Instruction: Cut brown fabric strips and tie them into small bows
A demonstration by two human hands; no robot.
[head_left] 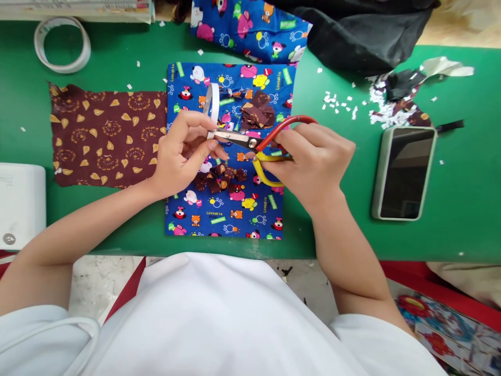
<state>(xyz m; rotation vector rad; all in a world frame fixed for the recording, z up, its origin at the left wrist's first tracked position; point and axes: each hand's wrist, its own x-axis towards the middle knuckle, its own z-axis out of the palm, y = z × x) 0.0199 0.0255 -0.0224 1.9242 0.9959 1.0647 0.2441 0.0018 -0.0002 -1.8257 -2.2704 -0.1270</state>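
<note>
My left hand (188,151) pinches a narrow white strip of tape or ribbon (213,102), which loops upward above the fingers. In my right hand (313,156) is a pair of scissors (254,142) with one red and one yellow handle, its blades pointing left at the strip beside my left fingertips. Beneath both hands lies a blue cartoon-print cloth (223,209). A pile of brown patterned fabric pieces (257,110) rests on its upper part, and smaller brown fabric scraps (219,178) lie lower down, partly behind my left hand.
Left of the blue cloth is a brown patterned cloth (105,136), with a tape roll (62,44) above it and a white box-like object (21,206) at the edge. A phone (405,173) and white paper bits (385,109) lie right. Black fabric (360,36) sits at the back.
</note>
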